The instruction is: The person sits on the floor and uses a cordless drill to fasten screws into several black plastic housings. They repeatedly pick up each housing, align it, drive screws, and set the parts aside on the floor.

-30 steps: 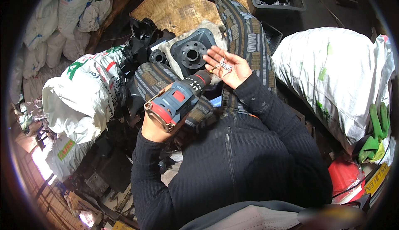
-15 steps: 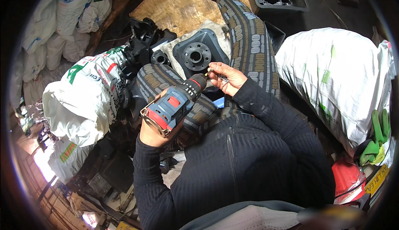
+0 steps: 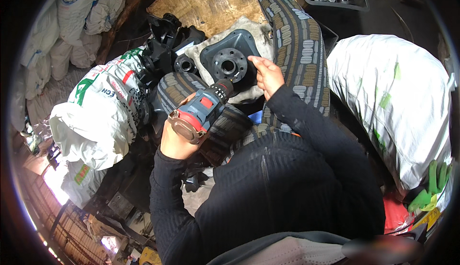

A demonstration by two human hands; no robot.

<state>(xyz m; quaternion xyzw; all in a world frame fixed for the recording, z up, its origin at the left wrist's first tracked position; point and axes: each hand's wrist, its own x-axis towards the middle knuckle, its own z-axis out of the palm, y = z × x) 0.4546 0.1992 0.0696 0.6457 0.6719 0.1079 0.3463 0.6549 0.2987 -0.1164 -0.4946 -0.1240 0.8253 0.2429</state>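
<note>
Wooden board (image 3: pixel 206 6) beyond; left hand (image 3: pixel 178 142) clenched around drill (image 3: pixel 205 108), right fingers (image 3: pixel 261 64) half-curled near flange (image 3: pixel 219 60), grip unclear.

The view came from the person's head — the left of two fisheye cameras worn side by side — and looked steeply down past the dark jacket (image 3: pixel 287 183), near enough for it to fill the lower middle, onto the left hand (image 3: pixel 179 138) and right hand (image 3: pixel 269 77). It faced forward over the pale cloth (image 3: pixel 262 31), near edge just above centre, far edge toward the wooden surface (image 3: pixel 206 6) — straight lines bending near the rim.
</note>
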